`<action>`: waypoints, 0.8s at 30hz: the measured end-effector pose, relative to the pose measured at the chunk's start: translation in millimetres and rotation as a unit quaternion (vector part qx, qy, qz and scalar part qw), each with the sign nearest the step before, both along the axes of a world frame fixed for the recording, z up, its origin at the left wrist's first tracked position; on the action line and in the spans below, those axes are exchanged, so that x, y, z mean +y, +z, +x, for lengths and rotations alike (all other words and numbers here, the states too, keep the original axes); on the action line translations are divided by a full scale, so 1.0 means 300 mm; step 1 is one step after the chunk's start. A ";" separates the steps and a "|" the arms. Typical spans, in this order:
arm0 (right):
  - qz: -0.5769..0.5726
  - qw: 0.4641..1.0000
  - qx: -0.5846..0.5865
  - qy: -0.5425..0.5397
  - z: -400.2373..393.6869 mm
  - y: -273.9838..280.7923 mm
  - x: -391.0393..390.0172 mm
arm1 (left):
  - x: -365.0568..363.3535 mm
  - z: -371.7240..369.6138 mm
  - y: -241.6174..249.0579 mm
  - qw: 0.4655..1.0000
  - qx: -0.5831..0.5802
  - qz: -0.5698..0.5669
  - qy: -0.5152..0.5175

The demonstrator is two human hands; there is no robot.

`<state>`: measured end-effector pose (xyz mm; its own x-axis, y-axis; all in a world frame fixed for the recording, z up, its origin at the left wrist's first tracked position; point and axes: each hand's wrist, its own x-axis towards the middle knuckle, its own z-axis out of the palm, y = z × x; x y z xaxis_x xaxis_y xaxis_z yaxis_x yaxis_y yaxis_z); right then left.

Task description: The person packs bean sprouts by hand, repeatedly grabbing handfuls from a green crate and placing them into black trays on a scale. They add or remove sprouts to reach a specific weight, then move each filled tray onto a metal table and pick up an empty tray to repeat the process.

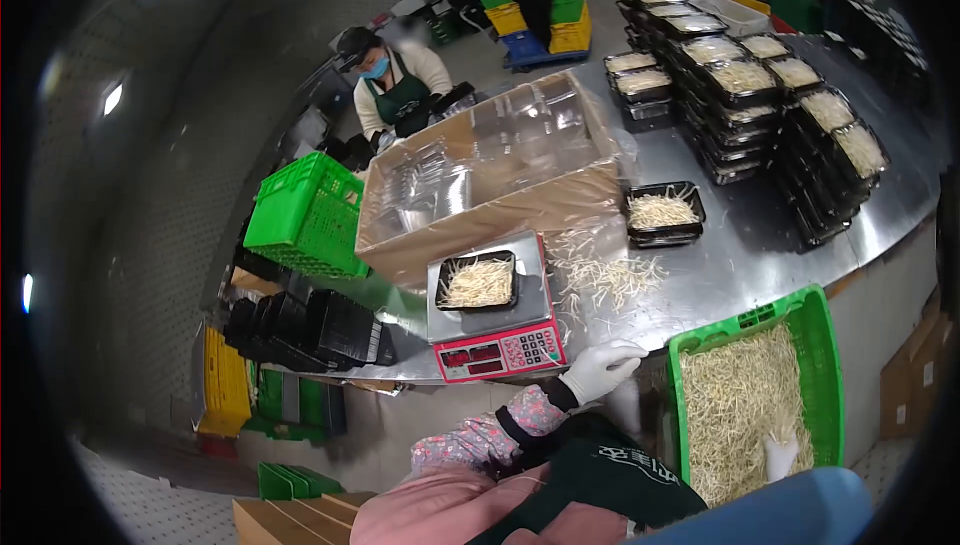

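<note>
Nearest the camera, the person's right hand (pixel 779 455), in a white glove, is sunk into the bean sprouts (pixel 735 410) that fill a green crate (pixel 822 337) at the tabletop's near edge; its fingers are buried among the sprouts, so whether its grip is clenched or released cannot be told. The left hand (pixel 600 369), also gloved in white, with a floral sleeve behind it, rests at the edge of the steel tabletop (pixel 740 245), just beside the scale (pixel 495 330); its grip is loose, fingers slightly curled, and nothing is held in it. The scale has a red front panel with a keypad, and on its pan sits a black tray (pixel 478 282) partly filled with sprouts. To the right of the scale, loose sprouts (pixel 605 275) lie scattered on the bare metal, and just beyond them stands another filled tray (pixel 664 213). Behind the scale stands a large cardboard box (pixel 490 180) lined with clear plastic. Farther right, stacks of filled black trays (pixel 770 105) run along the tabletop toward its far end. To the left of the tabletop are a tilted green basket (pixel 305 215) and stacks of empty black trays (pixel 305 330). Farthest off, a co-worker (pixel 398 85) in a green apron and a face mask is bent over behind the box.
</note>
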<state>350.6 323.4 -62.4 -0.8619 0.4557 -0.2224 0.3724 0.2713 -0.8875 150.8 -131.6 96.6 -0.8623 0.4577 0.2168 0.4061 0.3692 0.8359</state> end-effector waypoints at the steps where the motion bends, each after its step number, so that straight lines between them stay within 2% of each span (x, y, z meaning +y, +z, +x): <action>1: -0.069 0.995 0.030 -0.073 -0.004 0.026 -0.003 | -0.018 -0.003 0.009 1.000 -0.008 0.006 0.006; 4: -0.078 0.993 0.051 -0.068 -0.059 0.136 -0.017 | -0.081 -0.011 0.068 0.997 0.012 0.044 0.059; 6: -0.022 0.997 0.039 -0.066 -0.142 0.196 -0.041 | -0.179 -0.048 0.075 0.989 0.117 0.042 0.082; 8: -0.042 0.993 0.105 -0.021 -0.285 0.403 -0.195 | -0.291 -0.064 0.159 0.976 0.131 0.078 0.157; 10: -0.057 0.993 0.097 0.036 -0.450 0.620 -0.399 | -0.447 -0.095 0.185 0.949 0.158 0.074 0.262; 12: -0.026 0.984 0.136 0.114 -0.611 0.685 -0.578 | -0.629 -0.137 0.157 0.909 0.192 0.084 0.361; 14: -0.118 0.952 0.178 0.220 -0.753 0.813 -0.852 | -0.825 -0.178 0.107 0.899 0.147 0.121 0.394; 16: 0.008 0.925 0.209 0.316 -0.886 0.851 -1.090 | -0.968 -0.228 0.022 0.884 0.050 0.258 0.386; 18: 0.173 0.847 0.275 0.420 -1.008 0.865 -1.327 | -1.071 -0.280 -0.085 0.888 0.046 0.272 0.368; 20: 0.227 0.795 0.308 0.471 -1.100 0.850 -1.567 | -1.094 -0.308 -0.129 0.873 0.008 0.369 0.319; 22: 0.299 0.736 0.335 0.507 -1.171 0.771 -1.769 | -1.112 -0.328 -0.162 0.889 0.013 0.364 0.277; 24: 0.384 0.677 0.332 0.533 -1.213 0.664 -1.931 | -1.116 -0.344 -0.182 0.941 0.049 0.164 0.293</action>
